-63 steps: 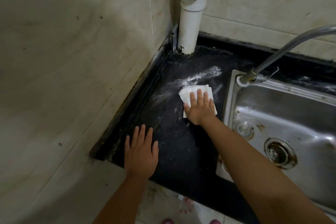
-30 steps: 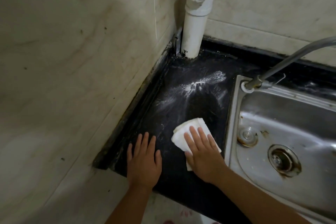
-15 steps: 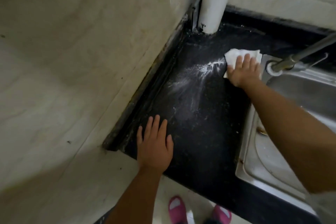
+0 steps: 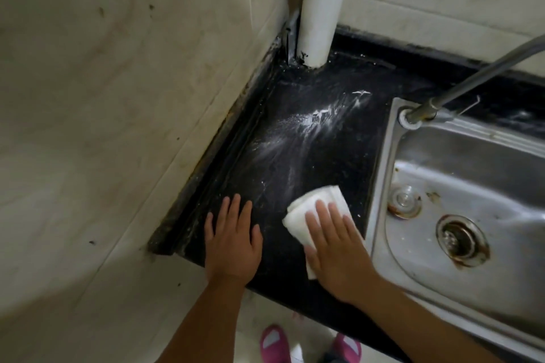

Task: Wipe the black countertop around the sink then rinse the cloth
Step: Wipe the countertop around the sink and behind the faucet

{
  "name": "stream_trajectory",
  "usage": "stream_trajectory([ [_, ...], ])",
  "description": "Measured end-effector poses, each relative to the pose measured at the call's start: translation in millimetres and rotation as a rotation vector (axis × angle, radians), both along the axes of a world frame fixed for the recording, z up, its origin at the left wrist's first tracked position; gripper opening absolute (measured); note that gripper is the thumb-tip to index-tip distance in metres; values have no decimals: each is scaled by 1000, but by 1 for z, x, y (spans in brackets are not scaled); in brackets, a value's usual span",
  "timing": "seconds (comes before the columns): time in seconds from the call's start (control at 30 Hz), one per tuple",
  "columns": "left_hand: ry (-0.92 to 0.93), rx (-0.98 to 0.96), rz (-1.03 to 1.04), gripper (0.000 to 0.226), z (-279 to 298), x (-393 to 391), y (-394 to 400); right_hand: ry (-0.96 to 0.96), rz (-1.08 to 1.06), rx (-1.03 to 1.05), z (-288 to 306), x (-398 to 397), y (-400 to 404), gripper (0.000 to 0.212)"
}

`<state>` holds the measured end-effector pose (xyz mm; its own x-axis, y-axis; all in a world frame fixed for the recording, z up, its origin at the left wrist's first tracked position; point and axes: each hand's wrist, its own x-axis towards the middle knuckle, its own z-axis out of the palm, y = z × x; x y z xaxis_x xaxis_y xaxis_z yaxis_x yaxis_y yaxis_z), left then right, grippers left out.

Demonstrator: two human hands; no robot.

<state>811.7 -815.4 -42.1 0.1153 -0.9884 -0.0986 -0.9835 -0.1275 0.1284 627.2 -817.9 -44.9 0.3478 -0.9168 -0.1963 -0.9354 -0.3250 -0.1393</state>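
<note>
A folded white cloth (image 4: 312,208) lies on the black countertop (image 4: 333,156), near its front edge and just left of the steel sink (image 4: 477,186). My right hand (image 4: 339,247) presses flat on the cloth with straight fingers, covering its near half. My left hand (image 4: 231,239) rests flat on the countertop to the left of the cloth, fingers straight, holding nothing. White powdery streaks (image 4: 312,124) cross the counter farther back, between the cloth and the corner.
A white pipe (image 4: 408,15) stands in the back corner. A grey tap hose (image 4: 472,79) rises from the sink's back-left rim. Tiled walls close the left and back. Pink slippers (image 4: 274,345) show on the floor below the counter edge.
My right hand has slid the cloth from the back of the counter beside the tap base toward the front edge. The left hand has stayed flat in place.
</note>
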Motion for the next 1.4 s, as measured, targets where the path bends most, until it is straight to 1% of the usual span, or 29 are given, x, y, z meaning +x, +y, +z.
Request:
stream_trajectory([
  [0.07, 4, -39, -1, 49, -3, 1, 1, -11, 7, 26, 2, -3, 14, 53],
  [0.13, 10, -57, 3, 49, -5, 1, 2, 8, -46, 103, 0, -7, -3, 55],
  [0.17, 13, -51, 6, 49, -6, 2, 1, 12, -87, 102, 1, -8, -19, 59],
  [0.2, 17, -46, 10, 49, -7, 2, 1, 21, -133, 91, 7, -7, -40, 69],
  [0.23, 24, -37, 17, 52, -7, 2, 1, 31, -165, 74, 10, -7, -63, 80],
  [0.27, 31, -28, 25, 59, -8, 2, 1, 48, -195, 66, 10, -11, -87, 85],
  [0.3, 33, -27, 29, 66, -9, 3, 1, 31, -244, 117, 9, -16, -112, 80],
  [0.37, 20, -45, 29, 72, -11, 4, 1, 38, -325, 210, 12, -23, -161, 61],
  [0.47, 14, -78, 18, 72, -18, 5, 1, 17, -381, 243, 21, -27, -210, 58],
  [0.57, 0, -126, 20, 71, -20, 6, 1, 15, -383, 221, 21, -23, -219, 58],
  [0.7, 22, -105, 23, 70, -16, 5, 1, 85, -227, 204, 16, -11, -169, 58],
  [0.77, 20, -93, 18, 65, -15, 4, 1, 96, -81, 56, 9, 0, -119, 71],
  [0.8, 21, -100, 9, 60, -14, 4, 2, 97, -18, -11, 5, 5, -94, 73],
  [0.87, 38, -120, 2, 56, -11, 3, 2, 50, 58, -47, -7, 12, -46, 60],
  [0.9, 56, -122, 6, 61, -8, 3, 3, 43, 114, -36, -10, 13, -25, 56],
  [0.97, 110, -170, 25, 68, -3, 4, 7, 19, 236, -34, -11, 12, 8, 54],
  [1.03, 175, -245, 58, 64, -2, 8, 14, 30, 363, -47, -10, 8, 24, 54],
  [1.1, 192, -329, 58, 55, -1, 14, 21, 29, 470, -38, -5, 10, 17, 52],
  [1.13, 187, -329, 62, 55, -4, 18, 28, 9, 497, -50, -3, 14, 11, 50],
  [1.2, 159, -236, 77, 63, -6, 26, 39, 21, 395, 20, 4, 23, -17, 53],
  [1.27, 123, -151, 104, 68, -6, 33, 53, 58, 265, -37, 12, 35, -62, 62],
  [1.33, 88, -78, 99, 70, -10, 38, 67, 86, 190, -30, 15, 45, -112, 53],
  [1.4, 65, -35, 79, 72, -12, 42, 78, 85, 27, 172, 17, 55, -147, 53],
])
